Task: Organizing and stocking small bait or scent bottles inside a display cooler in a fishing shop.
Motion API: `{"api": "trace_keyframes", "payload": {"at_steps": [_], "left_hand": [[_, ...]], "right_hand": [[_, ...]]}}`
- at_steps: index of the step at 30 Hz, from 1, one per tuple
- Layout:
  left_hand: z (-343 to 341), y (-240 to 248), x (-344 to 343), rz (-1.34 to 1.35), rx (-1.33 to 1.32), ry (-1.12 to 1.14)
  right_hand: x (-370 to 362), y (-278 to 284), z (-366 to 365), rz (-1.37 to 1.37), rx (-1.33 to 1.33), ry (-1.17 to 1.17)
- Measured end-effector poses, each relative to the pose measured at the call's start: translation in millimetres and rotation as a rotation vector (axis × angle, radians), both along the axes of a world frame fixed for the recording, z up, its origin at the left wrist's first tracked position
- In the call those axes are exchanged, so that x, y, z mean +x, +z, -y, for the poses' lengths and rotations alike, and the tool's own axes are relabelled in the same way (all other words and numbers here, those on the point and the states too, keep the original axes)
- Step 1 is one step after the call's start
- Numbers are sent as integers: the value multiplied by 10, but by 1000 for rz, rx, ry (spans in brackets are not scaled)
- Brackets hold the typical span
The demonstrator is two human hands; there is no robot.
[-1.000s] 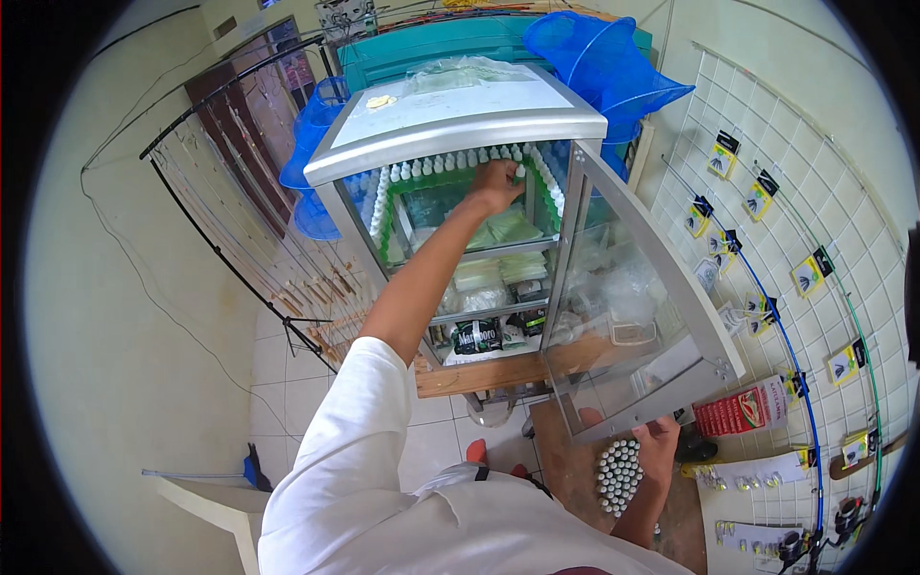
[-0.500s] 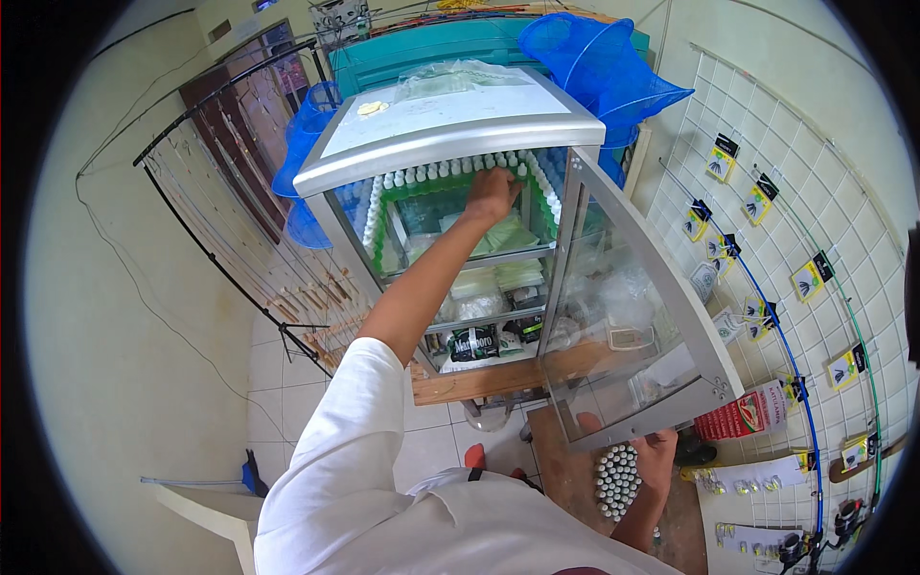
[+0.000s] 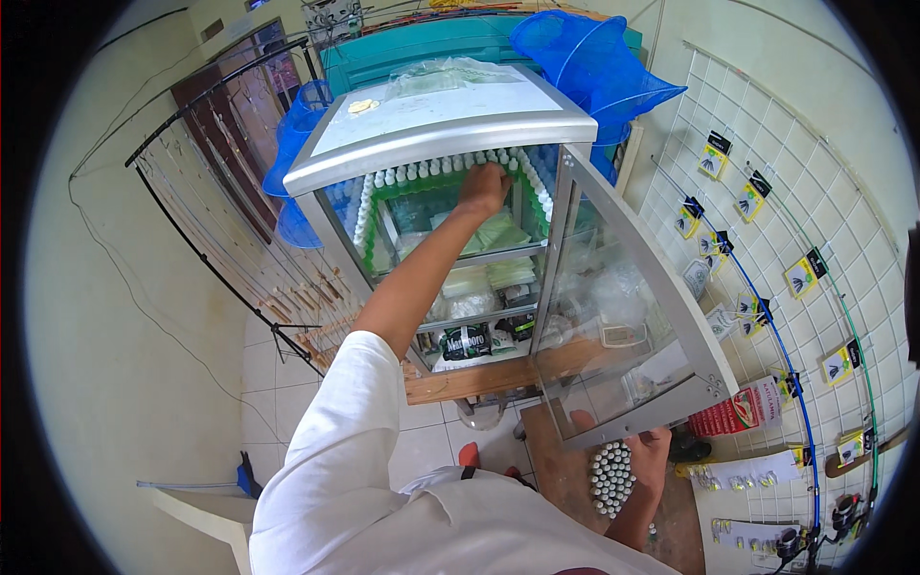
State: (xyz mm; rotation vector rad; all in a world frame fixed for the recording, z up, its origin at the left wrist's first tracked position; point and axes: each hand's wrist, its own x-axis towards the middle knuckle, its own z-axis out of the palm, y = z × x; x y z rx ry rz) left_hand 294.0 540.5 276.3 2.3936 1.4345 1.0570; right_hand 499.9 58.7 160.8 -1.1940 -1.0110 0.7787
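My left hand [image 3: 484, 188] reaches through the open front of a glass display cabinet [image 3: 439, 128]. Its fingers are closed at the back row of small green bottles with white caps [image 3: 422, 171]; what they pinch is hidden behind the hand. More bottles line both sides of that upper shelf. At the lower edge of the swung-out glass door [image 3: 628, 422], my right hand [image 3: 649, 458] has its fingers curled, and I cannot make out what is in them. Beside it, a cluster of similar white-capped bottles [image 3: 609, 479] stands on a brown wooden surface [image 3: 565, 470].
Plastic packets [image 3: 498, 230] and a dark packet [image 3: 467, 342] sit on the cabinet's shelves. Blue nets [image 3: 594, 72] hang behind it. A rack of rods [image 3: 206, 259] stands left. On the right, a white wire grid [image 3: 767, 278] carries small packages and fishing rods.
The whole view has shifted slightly. My left hand has moved only a little at the back row of bottles, and my right hand stays by the door's lower edge.
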Motion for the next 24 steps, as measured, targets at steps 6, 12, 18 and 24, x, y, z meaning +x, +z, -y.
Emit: {"api": "trace_keyframes", "payload": {"at_steps": [6,12,18,24], "left_hand": [[-23,-5,-38,-74,-58,35],[62,39,-1,-151,-59,97],[32,3,-15,-188,-22,109],[56,19,21,-185,9,113]], "right_hand": [[-68,150,-36,-7,-21,21],[-37,90,-22,8,0,6],[-76,187,-37,-7,19,34],[-91,210,-27,-35,16,39]]}}
